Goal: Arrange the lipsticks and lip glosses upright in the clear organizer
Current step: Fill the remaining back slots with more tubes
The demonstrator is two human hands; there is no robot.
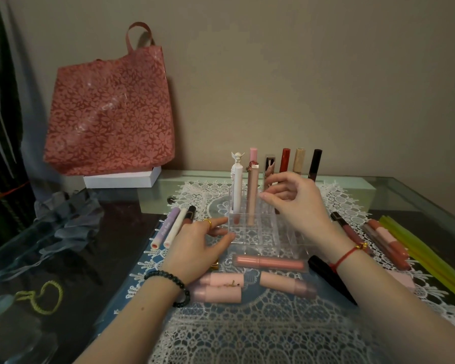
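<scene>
On the glass counter [405,190] before me lies a white lace mat [247,327], and at its middle stands the clear acrylic organizer [250,233] with its grid of small compartments; my left hand [202,243], a gold ring on one finger and a black beaded bracelet [168,282] at the wrist, rests flat with fingers nearly straight, the tips touching the organizer's near left corner and holding nothing; my right hand [297,206], a red string bracelet [347,254] at the wrist, hangs over the organizer's right half with thumb and fingers curled round the lower part of a glossy brown tube [269,165], which stands upright.

Upright in the left compartments stand a white tube with a winged figure cap [237,185] and, just beside it, a beige tube with a pink cap [252,185]; behind my right hand rise a red tube [284,160], a beige glittery tube [299,160] and a dark maroon tube [315,164], their bases hidden.

Lying left of the organizer are a lilac tube [168,227], whose small white writing seems to read "Pink Bear", a white tube [176,227] touching it, and a black-capped tube [190,215]; in front lie a long pink gloss tube [269,263], two stubby pink sticks [218,287] side by side, a third pink stick [286,285] and a black tube [331,278]; to the right lie several reddish glosses [378,240] beside yellow strips [426,253].

At the back left a pink floral bag [111,114] stands on a white box [121,179]; no other writing is legible.
</scene>
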